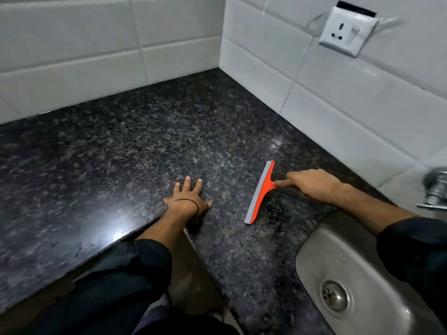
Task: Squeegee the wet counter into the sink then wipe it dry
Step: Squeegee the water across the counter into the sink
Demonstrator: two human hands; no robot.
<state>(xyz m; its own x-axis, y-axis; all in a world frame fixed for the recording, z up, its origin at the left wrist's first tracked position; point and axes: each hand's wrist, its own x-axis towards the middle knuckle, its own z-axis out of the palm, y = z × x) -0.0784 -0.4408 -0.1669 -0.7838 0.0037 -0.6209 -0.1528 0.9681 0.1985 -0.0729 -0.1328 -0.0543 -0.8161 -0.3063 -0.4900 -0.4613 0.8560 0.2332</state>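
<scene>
Surface: dark speckled stone surface (145,141) running into an inside corner, glossy, with light glare near the front edge.
Room: white tiled walls (72,56) on two sides; a wall socket (348,30) high on the right-hand wall; a metal tap (435,187) at the far right edge.
Sink: steel sink (314,257) set in the surface at lower right, drain visible.
Left hand: left hand (187,201) flat on the surface, palm down, fingers spread wide, holding nothing; dark band at the wrist, dark sleeve pushed up.
Right hand: right hand (314,183) low over the surface, fingers closed around the handle of the squeegee, forefinger stretched along it toward the blade.
Squeegee: orange squeegee (261,192) with grey rubber edge, between the two hands, just beyond the sink's near corner.
Squeegee axis: blade lies long-wise from near-left to far-right; grey edge faces the left hand; handle points right, toward the tiled wall.
</scene>
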